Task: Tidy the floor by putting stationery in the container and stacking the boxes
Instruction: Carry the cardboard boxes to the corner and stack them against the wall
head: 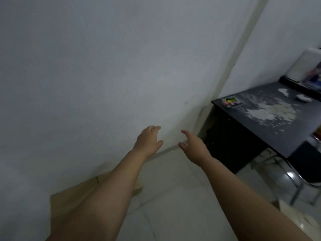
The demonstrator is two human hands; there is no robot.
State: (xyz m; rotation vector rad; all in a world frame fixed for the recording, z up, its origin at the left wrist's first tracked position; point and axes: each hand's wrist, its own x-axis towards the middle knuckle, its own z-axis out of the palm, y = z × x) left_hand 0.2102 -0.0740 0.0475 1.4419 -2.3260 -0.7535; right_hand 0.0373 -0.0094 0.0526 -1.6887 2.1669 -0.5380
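Above the pale tiled floor (pixel 173 197), both bare arms are reaching out toward the white wall (pixel 104 66). The left hand (pixel 147 142) is hovering near the middle of the view, fingers spread and loosely bent, holding nothing. The right hand (pixel 192 146) is hanging just beside it at 3 o'clock, apart from it, thumb out and fingers relaxed, also gripping nothing. A brown cardboard box (pixel 73 202) is lying on the floor against the wall at 7 o'clock, its right part hidden under the left forearm. At 2 o'clock from the hands a dark table (pixel 260 122) is standing in the corner, its top showing pale worn patches. On its near left corner a small container (pixel 231 101) is holding brightly coloured items, too blurred to name. A small white object (pixel 303 97) is lying farther back on the table, and a white rounded thing (pixel 304 65) is standing at its far edge. A metal chair frame (pixel 295 181) is showing below the table at 4 o'clock.
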